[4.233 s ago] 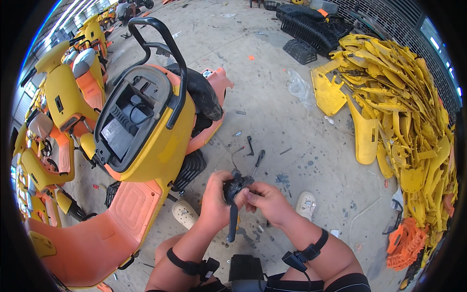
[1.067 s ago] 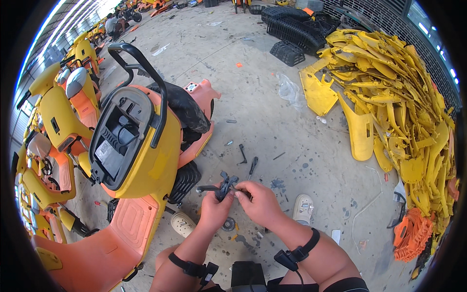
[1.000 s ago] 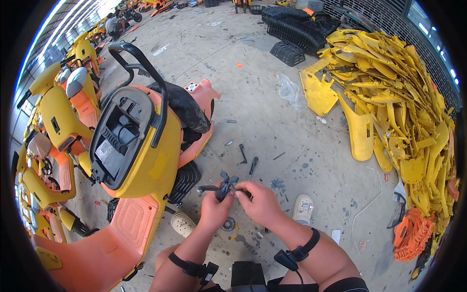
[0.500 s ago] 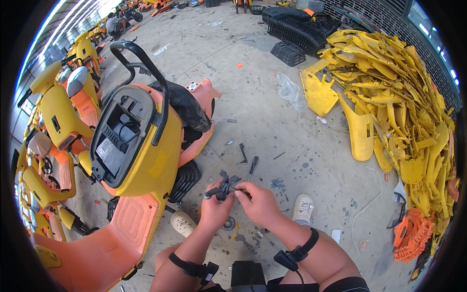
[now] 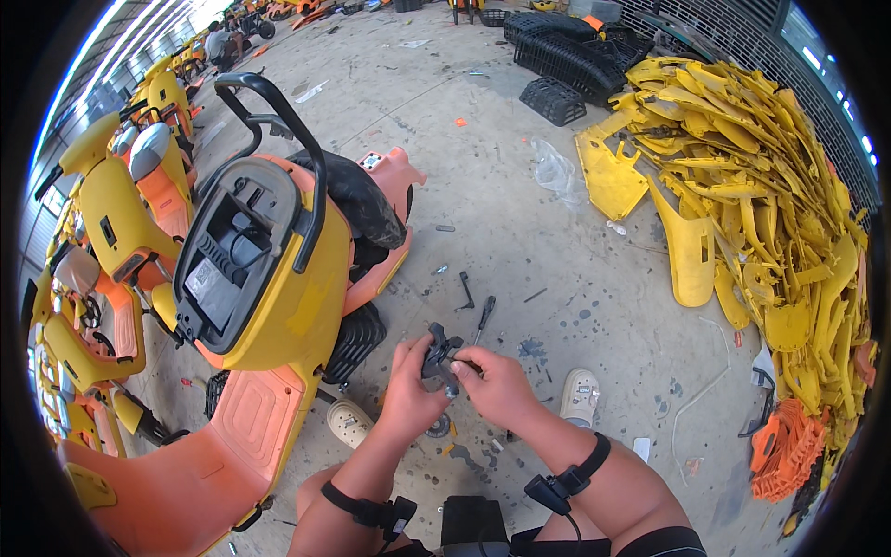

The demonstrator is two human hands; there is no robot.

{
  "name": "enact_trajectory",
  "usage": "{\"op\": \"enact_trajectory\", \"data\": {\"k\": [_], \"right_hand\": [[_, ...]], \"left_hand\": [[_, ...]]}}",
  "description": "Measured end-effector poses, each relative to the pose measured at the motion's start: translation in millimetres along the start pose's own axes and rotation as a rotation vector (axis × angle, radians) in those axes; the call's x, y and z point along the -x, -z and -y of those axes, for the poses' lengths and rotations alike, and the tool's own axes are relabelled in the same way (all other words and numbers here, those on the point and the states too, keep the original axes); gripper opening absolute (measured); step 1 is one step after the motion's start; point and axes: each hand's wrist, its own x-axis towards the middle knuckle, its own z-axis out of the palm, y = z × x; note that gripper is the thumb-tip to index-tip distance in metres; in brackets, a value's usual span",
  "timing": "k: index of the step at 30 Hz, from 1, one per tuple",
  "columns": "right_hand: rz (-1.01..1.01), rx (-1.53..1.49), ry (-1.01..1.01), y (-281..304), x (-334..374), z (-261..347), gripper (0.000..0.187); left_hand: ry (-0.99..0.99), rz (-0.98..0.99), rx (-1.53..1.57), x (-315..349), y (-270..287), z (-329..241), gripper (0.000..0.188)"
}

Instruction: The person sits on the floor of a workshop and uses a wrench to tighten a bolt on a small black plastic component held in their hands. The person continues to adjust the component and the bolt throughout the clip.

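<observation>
My left hand (image 5: 413, 397) is closed round a dark, irregular mechanical part (image 5: 434, 357) with several short arms, held above the floor between my knees. My right hand (image 5: 497, 385) is closed in a pinch against the part's right side. Something thin and dark shows at its fingertips, too small to make out. Just beyond my hands a screwdriver (image 5: 485, 314) with a dark handle lies on the concrete, and left of it a bent black tool (image 5: 466, 291). A round dark disc (image 5: 438, 426) lies partly hidden beneath my hands.
A yellow and orange scooter (image 5: 306, 306) with a black rail stands close on my left, with more scooters (image 5: 121, 213) behind it. Yellow panels (image 5: 752, 186) are heaped at the right, above orange pieces (image 5: 789, 446). Black crates (image 5: 566, 60) lie at the back; a person (image 5: 221, 46) crouches far left.
My left hand has turned the dark part more upright, and its dark projection no longer points left. My right hand remains pinched beside it, with its fingers slightly shifted.
</observation>
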Motion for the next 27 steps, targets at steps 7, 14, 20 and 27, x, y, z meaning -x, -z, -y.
{"op": "enact_trajectory", "data": {"k": [7,14,20,27], "right_hand": [[0.02,-0.067,-0.056,-3,1,0,0.021],[0.069,-0.132,-0.164,-6,-1,-11,0.024],[0.154,-0.28,-0.241,-6,-3,-8,0.02],[0.125,-0.285,-0.208,-8,-4,-11,0.022]], "left_hand": [[-0.025,-0.012,-0.067,0,-1,1,0.077],[0.117,0.041,-0.097,0,-1,-8,0.081],[0.13,0.059,-0.165,3,4,-11,0.077],[0.169,0.038,-0.116,4,4,-9,0.079]]}}
